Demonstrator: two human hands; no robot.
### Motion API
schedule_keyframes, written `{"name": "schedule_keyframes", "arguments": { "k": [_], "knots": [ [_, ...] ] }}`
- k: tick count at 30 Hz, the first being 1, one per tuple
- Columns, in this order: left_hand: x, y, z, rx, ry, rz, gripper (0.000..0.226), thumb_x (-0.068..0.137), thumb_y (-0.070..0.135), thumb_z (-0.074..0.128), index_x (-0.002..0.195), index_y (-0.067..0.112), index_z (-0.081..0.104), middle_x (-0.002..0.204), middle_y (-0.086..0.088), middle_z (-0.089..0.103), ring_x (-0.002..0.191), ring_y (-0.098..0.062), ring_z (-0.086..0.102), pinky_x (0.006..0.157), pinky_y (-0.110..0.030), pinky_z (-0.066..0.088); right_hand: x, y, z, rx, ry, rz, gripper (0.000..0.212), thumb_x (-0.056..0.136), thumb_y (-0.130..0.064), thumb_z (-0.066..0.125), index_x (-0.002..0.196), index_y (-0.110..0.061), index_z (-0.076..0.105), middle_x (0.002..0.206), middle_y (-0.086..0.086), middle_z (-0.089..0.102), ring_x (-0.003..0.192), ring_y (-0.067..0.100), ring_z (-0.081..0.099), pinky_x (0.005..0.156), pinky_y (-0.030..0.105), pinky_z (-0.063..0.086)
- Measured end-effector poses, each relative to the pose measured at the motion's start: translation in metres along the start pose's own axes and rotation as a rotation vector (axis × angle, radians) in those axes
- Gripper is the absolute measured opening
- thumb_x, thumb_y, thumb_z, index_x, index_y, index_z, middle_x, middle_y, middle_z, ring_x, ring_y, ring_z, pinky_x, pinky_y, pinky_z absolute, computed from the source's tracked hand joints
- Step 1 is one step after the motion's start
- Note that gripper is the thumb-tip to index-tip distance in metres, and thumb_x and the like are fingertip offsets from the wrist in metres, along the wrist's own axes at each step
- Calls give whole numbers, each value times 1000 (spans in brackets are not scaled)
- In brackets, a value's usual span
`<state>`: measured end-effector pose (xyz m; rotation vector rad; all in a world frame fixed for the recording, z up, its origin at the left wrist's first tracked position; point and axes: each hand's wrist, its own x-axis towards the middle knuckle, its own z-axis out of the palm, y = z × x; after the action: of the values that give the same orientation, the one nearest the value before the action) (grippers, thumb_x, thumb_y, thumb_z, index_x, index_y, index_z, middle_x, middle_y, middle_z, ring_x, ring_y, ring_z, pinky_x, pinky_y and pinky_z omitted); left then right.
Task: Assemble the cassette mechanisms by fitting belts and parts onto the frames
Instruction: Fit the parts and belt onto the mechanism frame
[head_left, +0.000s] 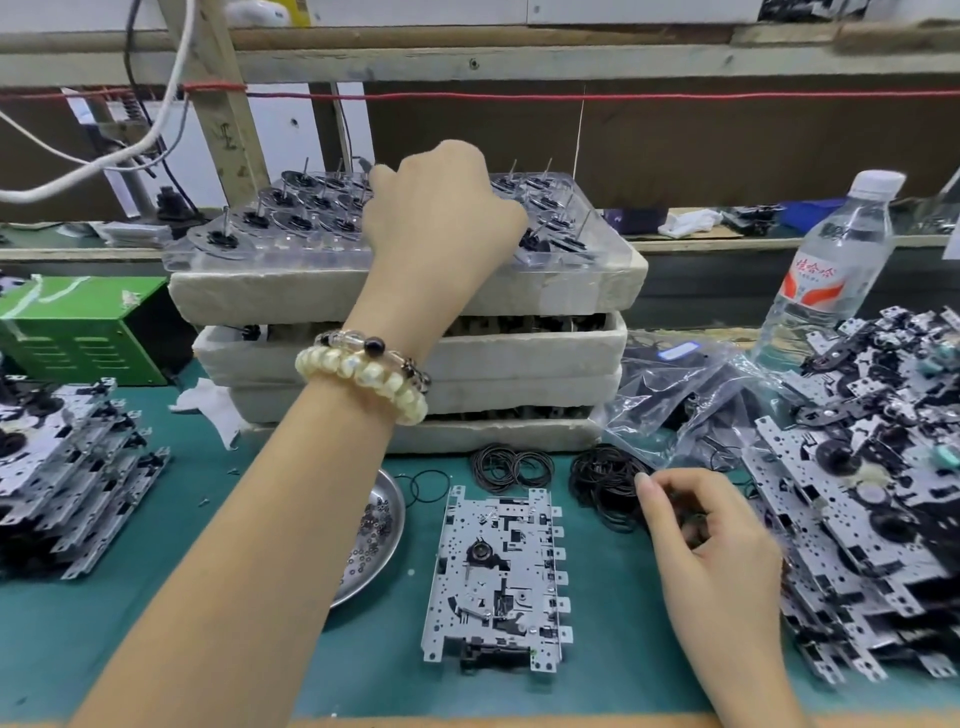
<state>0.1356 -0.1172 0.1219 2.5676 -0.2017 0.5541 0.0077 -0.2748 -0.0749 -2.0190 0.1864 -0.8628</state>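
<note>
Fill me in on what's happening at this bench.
A person is assembling cassette mechanisms. The left hand reaches over the clear tray of flywheels atop the foam stack; its fingers are hidden. The right hand pinches black belts from the loose pile. A metal frame lies flat on the green mat, in neither hand.

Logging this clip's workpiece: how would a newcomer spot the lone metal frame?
Find the stacked white foam trays on the green mat. Just in front lies a flat silver perforated metal frame. Unlike the heaped frames either side, it lies alone.
</note>
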Motion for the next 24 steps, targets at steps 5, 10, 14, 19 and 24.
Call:
{"name": "schedule_keyframes", "arguments": {
  "k": [5,10,14,19,24],
  "knots": [
    [2,-4,-8,-116,-15,-19,18,91,18,60,85,1,61,103,-16,71,84,-31,63,80,-43,55,1,-1,0,-5,0,11,13,90,-22,66,80,-30,62,78,-11,62,74,11,55,62,17,40],
    [-10,-10,-20,-303,84,-13,24,96,26,62,101,5,74,53,3,52,52,-16,45,68,-30,50,1,-1,0,-6,6,19,15,90,-20,67,79,-30,62,77,-10,62,74,11,56,62,15,41],
    [-45,-27,-32,-517,81,-25,17,92,28,69,85,18,79,86,-12,76,71,-14,52,46,-7,40,1,1,0,-5,16,25,16,89,-19,68,79,-30,63,77,-8,63,72,13,56,61,14,40],
    [-124,-56,-10,-767,-77,-217,11,83,36,74,77,43,78,76,20,74,68,17,60,62,-12,40,1,-14,-3,230,-19,138,8,84,-27,71,77,-23,72,75,-3,69,69,13,61,64,20,47],
    [-175,-66,16,-979,-290,-464,8,68,38,74,73,35,80,57,20,66,51,12,56,59,-9,40,-10,-47,-12,720,-103,306,42,61,-53,83,78,-16,75,85,-4,66,75,9,52,65,16,45]
  ]
}}
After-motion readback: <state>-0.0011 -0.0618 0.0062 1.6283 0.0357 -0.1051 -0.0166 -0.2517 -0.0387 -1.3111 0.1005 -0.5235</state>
